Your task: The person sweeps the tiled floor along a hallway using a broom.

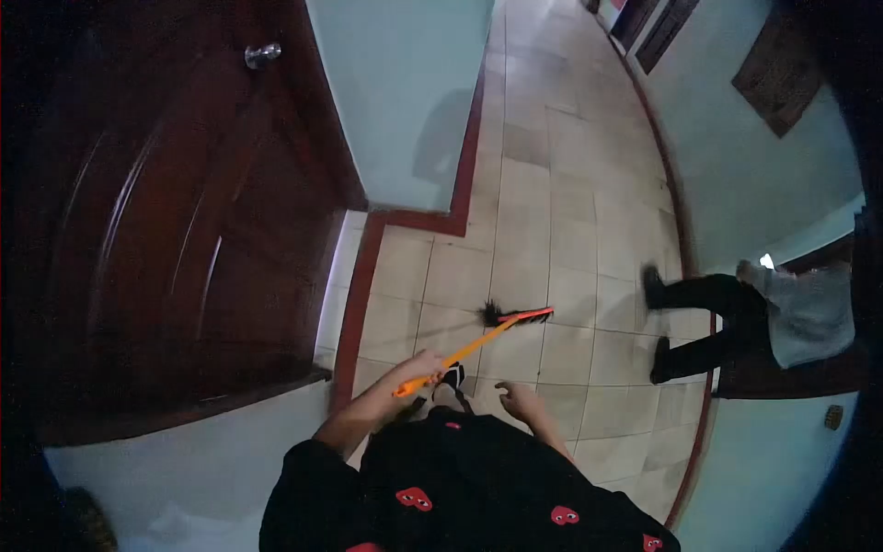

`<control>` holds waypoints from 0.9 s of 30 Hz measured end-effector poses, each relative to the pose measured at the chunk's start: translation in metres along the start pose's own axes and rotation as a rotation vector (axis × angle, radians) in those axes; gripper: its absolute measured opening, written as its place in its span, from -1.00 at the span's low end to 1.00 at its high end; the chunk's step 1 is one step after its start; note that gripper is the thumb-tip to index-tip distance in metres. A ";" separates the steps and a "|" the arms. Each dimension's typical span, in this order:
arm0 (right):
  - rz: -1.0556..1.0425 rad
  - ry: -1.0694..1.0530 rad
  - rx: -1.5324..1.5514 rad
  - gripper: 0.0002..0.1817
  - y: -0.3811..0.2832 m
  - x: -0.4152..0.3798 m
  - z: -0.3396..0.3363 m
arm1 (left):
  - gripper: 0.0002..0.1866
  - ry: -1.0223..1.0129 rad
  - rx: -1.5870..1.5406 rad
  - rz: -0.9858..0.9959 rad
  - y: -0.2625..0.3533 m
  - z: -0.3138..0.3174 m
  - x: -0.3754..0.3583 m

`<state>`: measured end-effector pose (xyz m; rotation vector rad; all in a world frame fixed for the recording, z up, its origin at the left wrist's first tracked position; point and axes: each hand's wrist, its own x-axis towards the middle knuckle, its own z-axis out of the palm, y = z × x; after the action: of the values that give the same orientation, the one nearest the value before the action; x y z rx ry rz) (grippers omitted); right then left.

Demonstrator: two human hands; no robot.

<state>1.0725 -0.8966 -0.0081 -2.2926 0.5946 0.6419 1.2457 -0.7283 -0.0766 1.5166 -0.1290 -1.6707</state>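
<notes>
My left hand (420, 370) is wrapped round the orange handle of a broom (480, 342), near the handle's top end. The broom's red head with black bristles rests on the pale tiled floor (524, 216) ahead of my feet. A dark tuft of bristles (490, 314) sticks out at the left end of the head. My right hand (521, 402) hangs to the right of the handle, apart from it, with fingers loosely bent and spread and nothing in them. One of my feet (452, 375) shows beside the left hand.
A dark wooden door (184, 184) with a round knob (263, 55) stands on the left. Red skirting (464, 202) edges the walls, with a corner jutting out ahead. Another person (754, 313) in a grey top and dark trousers is at a doorway on the right. The tiled corridor runs on ahead.
</notes>
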 end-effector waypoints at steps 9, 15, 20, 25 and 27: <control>0.028 0.135 0.073 -0.69 -0.028 -0.089 0.128 | -0.66 0.117 0.445 0.194 -0.063 0.079 -0.066; 0.024 0.147 0.168 -0.68 -0.036 -0.174 0.213 | -0.51 -0.209 0.324 0.222 -0.115 0.096 -0.145; 0.224 0.096 0.330 -0.64 -0.027 -0.236 0.256 | -0.47 -0.389 0.513 0.007 -0.119 0.143 -0.211; 0.348 0.250 0.280 -0.62 0.002 -0.301 0.298 | -0.42 -0.734 0.717 -0.274 -0.126 0.215 -0.215; 0.417 0.301 0.424 -0.63 0.017 -0.331 0.316 | -0.46 -0.834 0.699 -0.391 -0.147 0.259 -0.203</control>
<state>0.7176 -0.6074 -0.0276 -1.8842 1.2465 0.3124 0.9294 -0.6233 0.0597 1.2316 -0.9979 -2.6827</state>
